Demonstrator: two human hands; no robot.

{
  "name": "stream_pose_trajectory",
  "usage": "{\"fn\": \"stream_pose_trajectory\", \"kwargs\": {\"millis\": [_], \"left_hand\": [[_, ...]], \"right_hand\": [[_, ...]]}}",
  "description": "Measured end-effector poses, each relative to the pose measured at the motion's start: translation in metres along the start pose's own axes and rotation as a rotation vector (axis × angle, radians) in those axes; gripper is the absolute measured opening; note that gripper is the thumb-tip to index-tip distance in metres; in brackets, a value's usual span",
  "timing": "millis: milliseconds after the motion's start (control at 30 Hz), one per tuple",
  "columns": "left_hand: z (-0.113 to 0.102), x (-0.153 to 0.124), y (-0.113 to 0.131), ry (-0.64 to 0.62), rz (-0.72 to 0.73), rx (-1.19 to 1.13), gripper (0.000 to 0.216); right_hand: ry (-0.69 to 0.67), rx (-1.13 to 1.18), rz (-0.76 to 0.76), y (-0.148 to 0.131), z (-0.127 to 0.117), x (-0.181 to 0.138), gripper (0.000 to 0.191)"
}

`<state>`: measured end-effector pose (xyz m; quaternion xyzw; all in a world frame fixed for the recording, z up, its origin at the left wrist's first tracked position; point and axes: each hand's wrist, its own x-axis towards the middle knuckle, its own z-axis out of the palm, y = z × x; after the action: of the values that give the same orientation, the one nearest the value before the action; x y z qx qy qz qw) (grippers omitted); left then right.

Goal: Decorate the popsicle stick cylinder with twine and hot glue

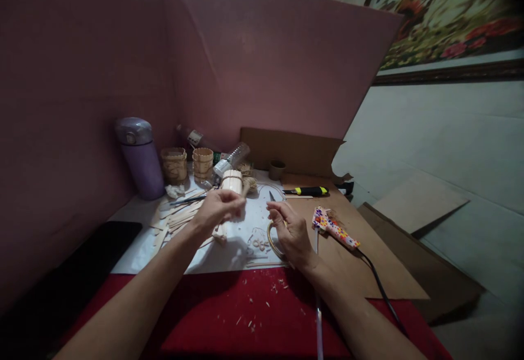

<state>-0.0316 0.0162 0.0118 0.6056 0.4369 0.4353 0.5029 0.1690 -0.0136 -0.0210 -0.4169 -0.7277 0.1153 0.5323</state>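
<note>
My right hand [290, 230] is closed around a pair of scissors; their gold handle loop [270, 235] hangs below the fingers and a dark pointed tip [272, 196] sticks out above. Opposite it, my left hand [219, 208] is closed in a pinch, and what it holds is too small to make out. Just behind the left hand stands a small cup of pale wooden sticks [232, 181] with a band round it. Balls of twine [250, 186] lie beside that cup. Loose wooden sticks [180, 219] are scattered left of the hand, and small loop-shaped pieces [259, 244] lie between both hands.
A purple bottle [142, 163] and two wood-clad cups [174, 166] stand at the back left, near clear plastic bottles [232, 159]. On the cardboard sheet [380, 272] at right lie a utility knife [311, 191] and a flowered glue gun [335, 230] with its cord. Wood scraps dot the red cloth [196, 316].
</note>
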Motion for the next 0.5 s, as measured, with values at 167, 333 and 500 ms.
{"fn": "stream_pose_trajectory", "kwargs": {"millis": [167, 333, 500], "left_hand": [[-0.017, 0.017, -0.008, 0.58, 0.26, 0.177, 0.022], [-0.021, 0.031, -0.029, 0.557, 0.199, 0.128, 0.025], [-0.013, 0.034, -0.038, 0.499, 0.182, 0.041, 0.034]], "right_hand": [[-0.146, 0.073, 0.1, 0.007, 0.003, 0.007, 0.027], [-0.271, 0.028, 0.371, 0.004, 0.022, 0.041, 0.025], [-0.261, -0.038, 0.528, 0.01, 0.066, 0.074, 0.035]]}}
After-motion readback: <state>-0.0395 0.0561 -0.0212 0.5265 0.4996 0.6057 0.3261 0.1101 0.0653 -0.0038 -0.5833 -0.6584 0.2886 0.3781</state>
